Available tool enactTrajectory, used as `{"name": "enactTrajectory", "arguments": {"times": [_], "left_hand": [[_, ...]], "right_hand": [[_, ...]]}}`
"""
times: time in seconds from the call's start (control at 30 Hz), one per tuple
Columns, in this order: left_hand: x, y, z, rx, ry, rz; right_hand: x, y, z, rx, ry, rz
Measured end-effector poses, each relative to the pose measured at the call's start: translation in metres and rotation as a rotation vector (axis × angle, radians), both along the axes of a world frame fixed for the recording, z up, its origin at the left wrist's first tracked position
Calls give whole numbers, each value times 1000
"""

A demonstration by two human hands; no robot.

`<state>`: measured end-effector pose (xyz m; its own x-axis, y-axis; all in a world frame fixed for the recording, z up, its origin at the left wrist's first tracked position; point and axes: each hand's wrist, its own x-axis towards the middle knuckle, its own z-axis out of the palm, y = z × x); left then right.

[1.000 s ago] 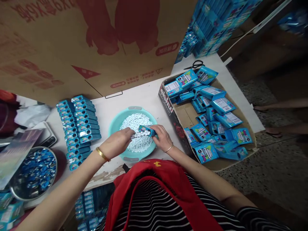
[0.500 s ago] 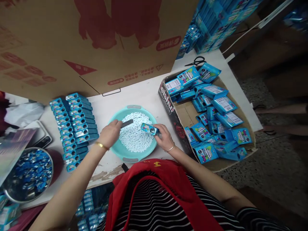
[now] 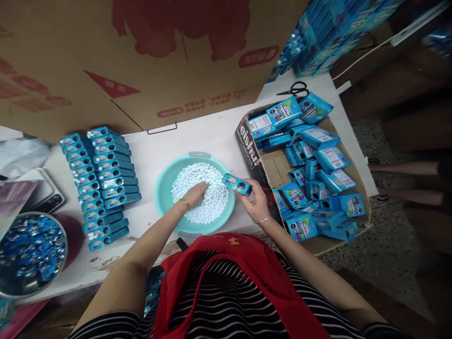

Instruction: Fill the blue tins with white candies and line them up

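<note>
My left hand is closed and reaches down into the small white candies heaped in a turquoise plastic bowl. The dark narrow scoop that showed in its grip earlier is hidden now, with the fingertips among the candies. Over the bowl's right rim, my right hand grips a small blue candy box. That box lies tilted, printed side up, with a round dark hole near the end by my fingers.
Two columns of blue boxes stand at left beside a metal pot of blue-wrapped pieces. An open carton of blue boxes stands right, with scissors behind. A big cardboard box blocks the back; a person's legs show far right.
My left hand has moved right and down into the candies, and the dark scoop has gone out of sight. The right hand has shifted right with the box, away from the bowl's middle.
</note>
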<state>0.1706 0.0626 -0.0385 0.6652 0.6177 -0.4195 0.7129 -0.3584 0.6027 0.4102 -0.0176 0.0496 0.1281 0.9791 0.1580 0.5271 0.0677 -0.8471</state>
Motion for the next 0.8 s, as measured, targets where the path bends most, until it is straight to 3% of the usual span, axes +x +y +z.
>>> {"name": "enactTrajectory", "arguments": {"times": [0.1, 0.23, 0.53, 0.67, 0.8], "left_hand": [[-1, -13, 7, -35, -65, 22], [-14, -23, 36, -49, -132, 46], [-43, -13, 153, 98, -184, 15], [-30, -12, 192, 148, -64, -115], [-5, -18, 217, 210, 252, -199]], "right_hand": [[2, -2, -1, -13, 1, -36], [4, -6, 1, -5, 11, -66], [-12, -6, -5, 61, -68, 72], [-28, -4, -9, 100, -90, 185], [-40, -6, -12, 114, -100, 249]]}}
